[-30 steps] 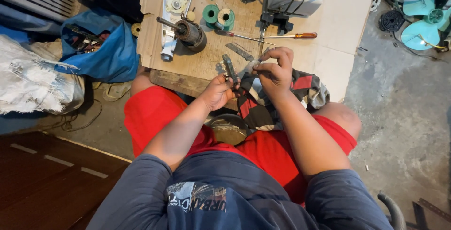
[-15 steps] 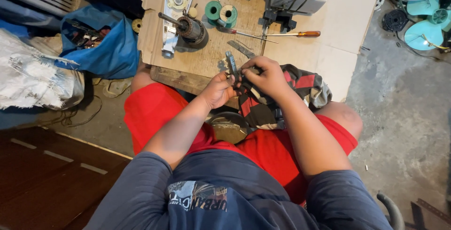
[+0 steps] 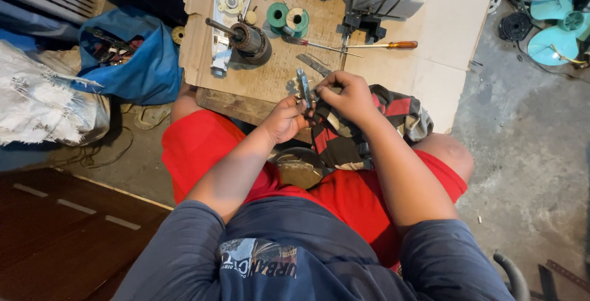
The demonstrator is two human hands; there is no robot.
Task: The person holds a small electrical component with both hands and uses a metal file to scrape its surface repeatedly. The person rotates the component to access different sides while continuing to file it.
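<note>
Both the left hand [image 3: 284, 118] and right hand [image 3: 347, 95] pinch a small metal part [image 3: 303, 87] over a red-black cloth [image 3: 344, 132], with a screwdriver [image 3: 362, 46], green spools [image 3: 287, 17] and motor rotor [image 3: 243, 35] farther off on the cardboard [image 3: 270, 73].

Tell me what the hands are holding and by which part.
Both hands hold a small grey metal part. The left hand grips its lower end; the right hand pinches beside it. Finer detail cannot be told.

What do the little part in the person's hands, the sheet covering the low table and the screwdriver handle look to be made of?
The small part, held between the left hand and the right hand, looks like dull grey metal. The table sheet seems to be brown corrugated cardboard, with frayed edges. The screwdriver handle appears to be glossy amber plastic.
</note>
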